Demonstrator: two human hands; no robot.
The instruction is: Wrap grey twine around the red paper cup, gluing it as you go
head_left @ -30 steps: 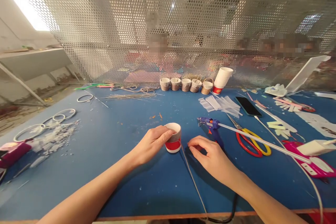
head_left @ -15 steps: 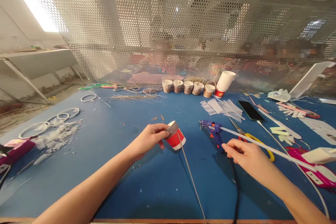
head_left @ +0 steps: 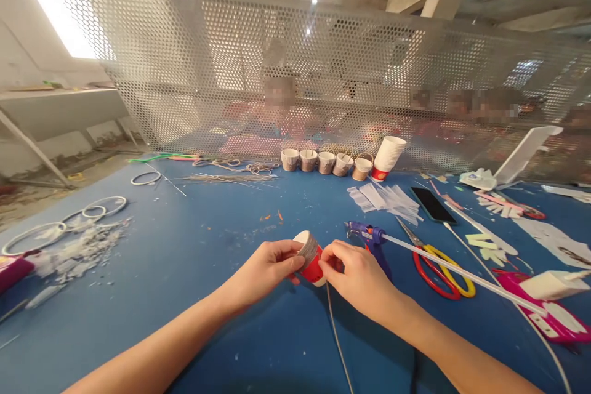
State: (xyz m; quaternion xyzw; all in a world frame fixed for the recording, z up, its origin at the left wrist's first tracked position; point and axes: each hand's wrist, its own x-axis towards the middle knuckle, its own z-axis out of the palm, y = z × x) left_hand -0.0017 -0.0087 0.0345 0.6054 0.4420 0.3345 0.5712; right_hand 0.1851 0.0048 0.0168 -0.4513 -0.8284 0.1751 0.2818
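Left fingers and right fingers curl inward, near each other.

Head camera looks forward, down over the hands.

A blue bench carries everything. Along its back edge stand five small cups in a row, next to a leaning stack of paper cups. Thin rods lie left of them. White rings and a heap of pale scraps spread at far left. To the right lie white strips, a phone, a blue glue gun, scissors and a pink power strip.
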